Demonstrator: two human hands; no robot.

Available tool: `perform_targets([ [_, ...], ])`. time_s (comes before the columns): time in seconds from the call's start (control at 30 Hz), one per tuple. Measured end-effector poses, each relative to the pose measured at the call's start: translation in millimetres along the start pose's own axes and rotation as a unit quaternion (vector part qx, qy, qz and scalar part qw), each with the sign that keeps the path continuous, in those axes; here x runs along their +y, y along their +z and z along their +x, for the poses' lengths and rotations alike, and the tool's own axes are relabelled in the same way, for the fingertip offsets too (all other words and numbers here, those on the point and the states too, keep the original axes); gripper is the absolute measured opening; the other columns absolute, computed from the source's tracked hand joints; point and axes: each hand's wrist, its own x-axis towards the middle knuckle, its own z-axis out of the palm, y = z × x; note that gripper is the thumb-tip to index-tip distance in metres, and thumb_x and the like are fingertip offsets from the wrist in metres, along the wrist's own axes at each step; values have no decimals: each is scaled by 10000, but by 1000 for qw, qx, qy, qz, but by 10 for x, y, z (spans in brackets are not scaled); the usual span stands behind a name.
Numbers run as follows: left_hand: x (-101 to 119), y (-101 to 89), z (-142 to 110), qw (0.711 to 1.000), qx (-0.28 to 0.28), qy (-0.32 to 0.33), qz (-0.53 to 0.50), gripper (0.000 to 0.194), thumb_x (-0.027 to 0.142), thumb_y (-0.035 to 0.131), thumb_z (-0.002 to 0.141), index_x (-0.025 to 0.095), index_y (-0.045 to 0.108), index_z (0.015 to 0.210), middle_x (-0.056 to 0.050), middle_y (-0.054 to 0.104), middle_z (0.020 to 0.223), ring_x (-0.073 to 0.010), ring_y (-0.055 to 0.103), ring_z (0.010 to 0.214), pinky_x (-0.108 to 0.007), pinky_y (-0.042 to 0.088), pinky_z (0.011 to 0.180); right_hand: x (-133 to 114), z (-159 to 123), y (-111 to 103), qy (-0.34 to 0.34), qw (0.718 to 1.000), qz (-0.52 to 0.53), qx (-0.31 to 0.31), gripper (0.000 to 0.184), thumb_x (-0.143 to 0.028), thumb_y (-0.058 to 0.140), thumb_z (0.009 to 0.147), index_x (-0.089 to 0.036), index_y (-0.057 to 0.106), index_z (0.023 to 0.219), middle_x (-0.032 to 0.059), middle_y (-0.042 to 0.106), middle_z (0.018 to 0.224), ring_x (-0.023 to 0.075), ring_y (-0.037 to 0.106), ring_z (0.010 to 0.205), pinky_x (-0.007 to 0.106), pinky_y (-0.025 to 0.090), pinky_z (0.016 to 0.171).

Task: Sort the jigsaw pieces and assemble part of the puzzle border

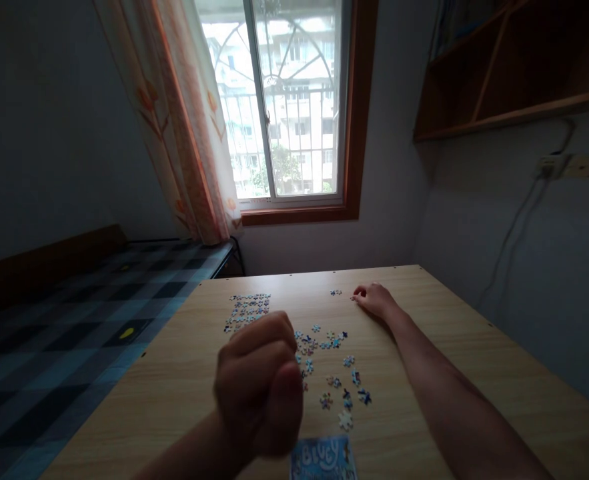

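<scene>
Touching a small puzzle piece [353, 299], the right hand [374, 300].

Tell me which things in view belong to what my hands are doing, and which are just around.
Belongs:
rows of puzzle pieces
scattered puzzle pieces
table underneath
probably the Bluey-printed item

Just around:
checked bedding
curtain
wall shelf
wall socket

Gap beside right forearm [449, 393], puzzle pieces [335, 343] mid-table
</scene>
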Motion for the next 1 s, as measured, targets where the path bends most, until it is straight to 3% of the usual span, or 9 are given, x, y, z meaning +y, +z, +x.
perform_targets([
  [0.07, -291, 143, -87, 998, -50, -34, -24, 381, 147, 463, 940, 183, 353, 577, 28, 364, 574, -87, 356, 496, -261, 254, 481, -33, -12, 8, -10, 1000, -6, -8, 156, -354, 679, 856, -265, 779, 936, 8, 749, 894, 175, 670, 815, 245, 457, 712],
  [0.13, -574, 200, -325, 991, -114, -70, 16, 391, 152, 475, 937, 178, 357, 565, 31, 366, 566, -81, 350, 488, -258, 241, 485, -64, -19, 14, -17, 1000, -14, -15, 149, -350, 683, 847, -283, 787, 929, 0, 755, 901, 177, 675, 829, 241, 454, 698],
  [0.23, -903, 164, -774, 971, -192, -112, 83, 393, 177, 472, 944, 174, 375, 563, 32, 377, 569, -77, 353, 479, -251, 242, 492, -109, -22, 26, -20, 999, -34, -12, 151, -319, 663, 854, -287, 792, 928, 6, 762, 937, 194, 678, 880, 249, 457, 714],
  [0.33, -1081, 110, -1093, 960, -212, -138, 116, 404, 196, 452, 956, 175, 383, 559, 31, 383, 563, -79, 376, 480, -240, 257, 501, -150, -24, 41, -17, 998, -56, 3, 166, -291, 639, 872, -279, 791, 939, 23, 759, 990, 214, 666, 941, 271, 458, 781],
  [0.43, -1145, 101, -1219, 954, -226, -158, 119, 416, 212, 441, 964, 174, 392, 552, 29, 394, 560, -81, 398, 481, -232, 269, 505, -192, -30, 54, -8, 997, -76, 20, 167, -284, 627, 886, -262, 783, 941, 48, 751, 1015, 236, 641, 999, 300, 441, 860],
  [0.67, -1178, 127, -1248, 946, -238, -202, 92, 436, 245, 430, 963, 176, 368, 536, 27, 395, 546, -85, 408, 482, -232, 280, 510, -285, -53, 101, -6, 995, -97, 31, 199, -254, 575, 919, -248, 752, 1010, 55, 739, 1065, 228, 626, 1030, 303, 412, 906],
  [1.0, -1234, 148, -1259, 937, -207, -272, 75, 457, 286, 410, 949, 185, 355, 507, 20, 390, 527, -104, 411, 486, -245, 291, 511, -202, -11, 178, -10, 996, -82, 24, 259, -280, 534, 952, -291, 758, 1081, 31, 738, 1126, 216, 640, 1086, 305, 406, 964],
])
